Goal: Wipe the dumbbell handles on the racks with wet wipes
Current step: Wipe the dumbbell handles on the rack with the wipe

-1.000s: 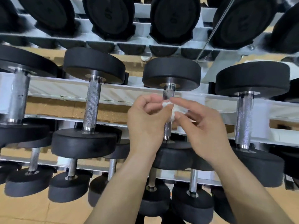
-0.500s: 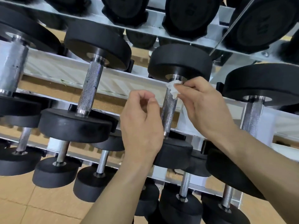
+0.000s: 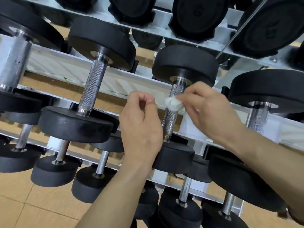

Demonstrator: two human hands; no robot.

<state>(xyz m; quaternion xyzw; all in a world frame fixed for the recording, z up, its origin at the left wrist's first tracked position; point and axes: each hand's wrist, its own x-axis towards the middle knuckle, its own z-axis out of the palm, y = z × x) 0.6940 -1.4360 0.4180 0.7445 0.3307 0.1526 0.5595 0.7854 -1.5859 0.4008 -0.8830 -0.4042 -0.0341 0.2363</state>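
**While the Left Hand Hovers, the Right Presses a Wipe to the Handle**

Where both bare forearms reach up from the bottom edge of the view, the left hand (image 3: 141, 125) hangs in the air just left of a dumbbell handle (image 3: 169, 122). Its fingers are curled in, the thumb tip meets the forefinger, and nothing shows in its hold. It does not touch the handle.

The right hand (image 3: 212, 112) comes in from the right and pinches a crumpled white wipe (image 3: 172, 103) between thumb and fingertips. The wipe lies against the upper half of the rough metal handle, a little below the far weight.

That dumbbell (image 3: 185, 65) rests tilted on the middle shelf of the rack (image 3: 115, 79). Its near weight sits at the shelf's front edge and its far weight at the back edge, right of the shelf's middle. To its left on the same shelf lies a second dumbbell (image 3: 92, 89) with its handle bare, and to its right a third dumbbell (image 3: 269, 86), partly hidden by the right forearm.

Below, along the lower shelf, smaller dumbbells (image 3: 54, 175) stand in a row above a tan tiled floor (image 3: 24, 211). Farthest off, black weights (image 3: 197, 15) line the top shelf.
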